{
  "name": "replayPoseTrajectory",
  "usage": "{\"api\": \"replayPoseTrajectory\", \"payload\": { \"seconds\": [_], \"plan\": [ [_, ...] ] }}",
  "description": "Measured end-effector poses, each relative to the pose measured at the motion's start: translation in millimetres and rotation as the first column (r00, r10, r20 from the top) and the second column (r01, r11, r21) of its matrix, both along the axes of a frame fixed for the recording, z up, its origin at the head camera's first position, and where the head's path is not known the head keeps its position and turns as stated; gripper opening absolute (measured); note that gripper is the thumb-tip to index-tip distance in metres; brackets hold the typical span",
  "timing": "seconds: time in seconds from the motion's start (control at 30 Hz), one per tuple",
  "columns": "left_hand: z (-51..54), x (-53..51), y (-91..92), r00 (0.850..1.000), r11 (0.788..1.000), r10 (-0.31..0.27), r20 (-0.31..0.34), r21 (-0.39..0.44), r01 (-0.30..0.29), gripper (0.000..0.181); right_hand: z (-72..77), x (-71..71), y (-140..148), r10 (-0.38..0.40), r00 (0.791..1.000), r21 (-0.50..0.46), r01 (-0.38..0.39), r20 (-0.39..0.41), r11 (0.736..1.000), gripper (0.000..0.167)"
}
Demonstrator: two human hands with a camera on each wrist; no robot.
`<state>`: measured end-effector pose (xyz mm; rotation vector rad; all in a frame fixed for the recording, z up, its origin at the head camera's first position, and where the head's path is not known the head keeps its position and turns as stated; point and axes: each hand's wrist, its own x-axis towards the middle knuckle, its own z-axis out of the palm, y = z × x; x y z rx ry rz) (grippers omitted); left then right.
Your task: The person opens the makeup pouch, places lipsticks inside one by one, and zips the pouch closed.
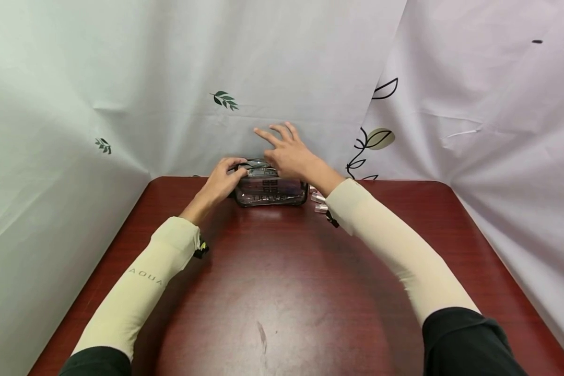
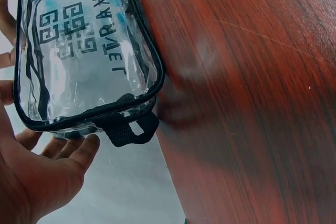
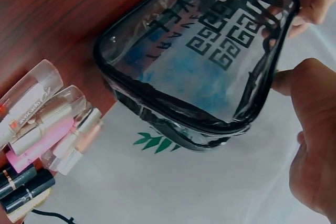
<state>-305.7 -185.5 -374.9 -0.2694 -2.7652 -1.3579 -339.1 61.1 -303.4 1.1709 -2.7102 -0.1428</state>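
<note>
A clear plastic travel pouch (image 1: 271, 192) with black piping, dark printed lettering and a square pattern stands at the table's back edge. My left hand (image 1: 224, 178) grips its left end, thumb on the near side of the top edge. In the left wrist view, the left hand's fingers (image 2: 86, 150) curl near the pouch's black webbing loop (image 2: 128, 129). At the pouch's top edge is my right hand (image 1: 289, 155), three fingers spread upward, thumb and forefinger pinching there. In the right wrist view a fingertip meets the top rim; exactly what it pinches is hidden.
Several lipstick and lip-gloss tubes (image 3: 52, 124), some clear-capped, one pink and some black, lie right of the pouch. A white patterned cloth (image 1: 178, 104) hangs directly behind the dark red wooden table (image 1: 272, 292), and more cloth hangs along both sides.
</note>
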Motion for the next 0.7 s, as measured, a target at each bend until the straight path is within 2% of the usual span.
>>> {"api": "replayPoseTrajectory", "payload": {
  "seconds": [0.13, 0.17, 0.37, 0.4, 0.7],
  "plan": [
    [0.5, 0.4, 0.0, 1.0, 1.0, 0.003, 0.006, -0.006, -0.003, 0.058, 6.0, 2.1, 2, -0.029, 0.999, 0.023, 0.029, 0.03, 0.999, 0.024],
    [0.5, -0.2, 0.0, 1.0, 1.0, 0.004, 0.003, -0.009, -0.004, 0.058, -0.2, -7.6, 4, -0.029, 0.999, 0.031, 0.028, 0.024, 0.999, 0.024],
    [0.0, -4.1, 0.5, 1.0, 1.0, 0.008, -0.026, -0.013, -0.009, 0.058, 2.8, -9.8, 9, -0.05, 0.998, 0.059, 0.048, 0.029, 0.997, 0.024],
    [-0.3, -4.4, 0.6, 1.0, 1.0, 0.008, -0.027, -0.01, -0.009, 0.058, 10.4, 0.2, 9, -0.059, 0.998, 0.061, 0.057, 0.039, 0.997, 0.024],
    [-1.8, -6.0, 0.0, 0.999, 1.0, -0.004, -0.039, -0.004, 0.004, 0.057, 8.8, 4.0, 22, -0.074, 0.997, 0.057, 0.072, 0.037, 0.996, 0.024]
  ]
}}
